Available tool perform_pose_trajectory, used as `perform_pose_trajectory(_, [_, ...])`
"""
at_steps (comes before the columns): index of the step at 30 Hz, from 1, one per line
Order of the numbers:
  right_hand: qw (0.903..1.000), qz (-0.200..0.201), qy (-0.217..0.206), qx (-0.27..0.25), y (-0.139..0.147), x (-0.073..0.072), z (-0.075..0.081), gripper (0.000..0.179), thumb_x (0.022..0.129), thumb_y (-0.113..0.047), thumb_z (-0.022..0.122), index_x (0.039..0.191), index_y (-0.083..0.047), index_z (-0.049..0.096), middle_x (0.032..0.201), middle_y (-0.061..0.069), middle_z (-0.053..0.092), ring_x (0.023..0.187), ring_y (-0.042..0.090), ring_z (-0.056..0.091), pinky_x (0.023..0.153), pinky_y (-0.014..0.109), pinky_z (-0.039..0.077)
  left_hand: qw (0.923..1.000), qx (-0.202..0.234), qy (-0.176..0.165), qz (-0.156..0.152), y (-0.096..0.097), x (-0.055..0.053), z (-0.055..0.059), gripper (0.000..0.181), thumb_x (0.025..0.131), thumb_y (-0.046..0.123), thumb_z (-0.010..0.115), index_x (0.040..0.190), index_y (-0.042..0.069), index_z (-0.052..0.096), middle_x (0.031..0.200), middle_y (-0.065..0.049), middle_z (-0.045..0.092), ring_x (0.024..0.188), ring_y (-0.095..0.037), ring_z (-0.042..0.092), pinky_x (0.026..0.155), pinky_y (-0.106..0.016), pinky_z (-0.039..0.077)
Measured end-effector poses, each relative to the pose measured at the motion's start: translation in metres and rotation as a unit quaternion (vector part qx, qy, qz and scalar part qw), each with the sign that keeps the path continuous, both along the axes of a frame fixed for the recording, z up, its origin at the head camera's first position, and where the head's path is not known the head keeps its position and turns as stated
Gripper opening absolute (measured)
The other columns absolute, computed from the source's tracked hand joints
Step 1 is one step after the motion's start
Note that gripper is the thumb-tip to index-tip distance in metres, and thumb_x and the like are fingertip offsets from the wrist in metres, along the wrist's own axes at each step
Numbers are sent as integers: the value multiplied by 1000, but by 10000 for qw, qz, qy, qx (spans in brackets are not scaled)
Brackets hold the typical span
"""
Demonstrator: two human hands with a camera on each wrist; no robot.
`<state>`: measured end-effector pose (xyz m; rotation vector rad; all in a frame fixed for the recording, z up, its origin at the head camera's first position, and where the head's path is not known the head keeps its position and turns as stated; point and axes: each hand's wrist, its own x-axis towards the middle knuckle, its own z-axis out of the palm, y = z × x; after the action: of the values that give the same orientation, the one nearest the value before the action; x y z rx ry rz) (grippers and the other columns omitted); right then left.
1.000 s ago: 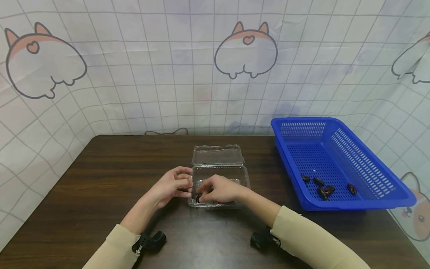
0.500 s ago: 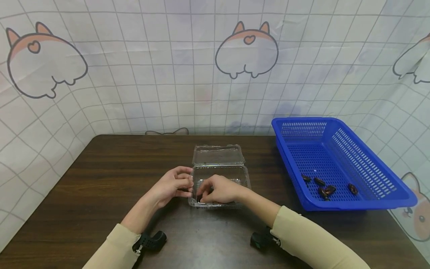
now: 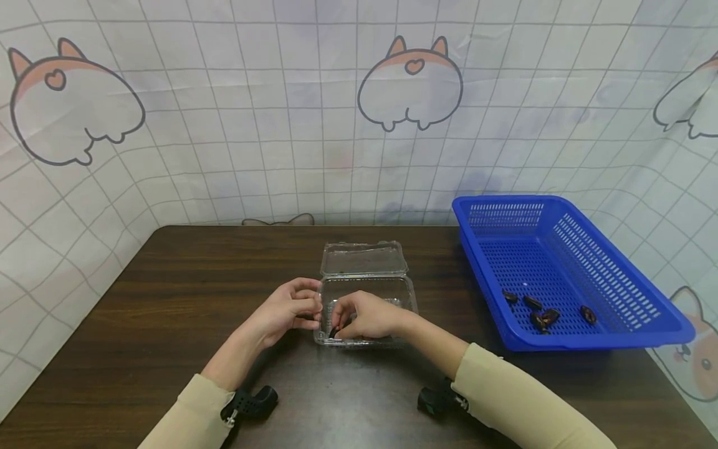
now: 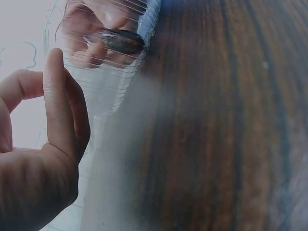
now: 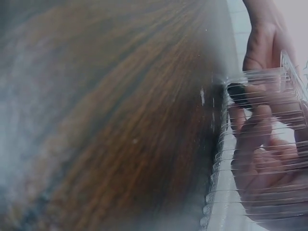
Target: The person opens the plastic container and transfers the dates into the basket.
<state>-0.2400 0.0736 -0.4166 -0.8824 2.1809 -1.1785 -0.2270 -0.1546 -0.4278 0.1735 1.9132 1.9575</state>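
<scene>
A clear plastic clamshell box (image 3: 370,287) stands on the table with its lid (image 3: 364,259) folded back. Inside its front left corner, my right hand (image 3: 370,315) pinches a dark brown date (image 3: 333,333). Through the ribbed wall in the left wrist view, this date (image 4: 124,41) looks glossy and oblong, low in the box between fingers and thumb. Against the outside of the box's left wall rests my left hand (image 3: 288,312), fingers loosely bent and spread. In the right wrist view, the box wall partly blurs the right hand (image 5: 264,159).
On the right stands a blue perforated basket (image 3: 594,341) with several dates (image 3: 532,303) on its floor near the front. The dark wooden table (image 3: 196,280) meets a grid-patterned wall cloth (image 3: 269,143) at its back. Each wrist wears a black strap device (image 3: 249,404).
The right hand's fingers have shifted slightly within the box's front left corner, and more of the date shows beside the fingertips. The left hand and the basket stay put.
</scene>
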Motion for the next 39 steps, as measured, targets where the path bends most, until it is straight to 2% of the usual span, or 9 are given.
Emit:
perform_pose_trajectory(3, [9994,-86,-321,-70,0,0,1,12,89,-1,76,96,-3,67,86,-1,67,59,9,53,50,21,44,10000,16,-27,5,0,0,0,52,96,-1,59,143,-6,38,99,-8,60,81,-19,63,71,-31,61])
perform_pose_trajectory(8, [9967,-124,-774,-188,2,2,3,12,91,-4,74,100,-4,66,85,1,65,57,12,52,47,22,42,10000,34,-7,-11,0,0,0,52,97,0,59,143,-6,38,98,-8,60,81,-19,63,72,-31,61])
perform_pose_trajectory(16, [9925,-283,-1075,-518,5,2,6,16,94,-8,71,108,-5,63,86,5,65,56,16,55,48,25,43,10000,27,38,-48,0,0,1,51,97,1,60,143,-6,37,98,-8,61,82,-18,63,73,-31,62])
perform_pose_trajectory(20, [9899,-501,-1129,-692,7,2,9,19,94,-9,70,110,-5,62,86,6,65,57,16,55,49,26,43,10000,20,-14,-25,0,0,0,51,96,0,60,143,-5,38,98,-8,61,82,-19,63,72,-31,62])
perform_pose_trajectory(29, [9861,-847,-1024,-997,16,4,18,19,93,-8,68,109,-4,61,98,7,66,54,15,50,50,26,43,10000,-25,14,18,-1,0,-1,53,96,0,60,144,-6,37,97,-8,60,81,-19,62,72,-32,62])
perform_pose_trajectory(39, [9808,-1195,-981,-1191,39,11,35,20,95,-9,67,113,-3,59,97,8,65,58,16,48,53,28,41,10000,15,29,53,-1,2,-1,55,95,-1,61,144,-7,37,97,-8,61,80,-19,63,71,-32,62])
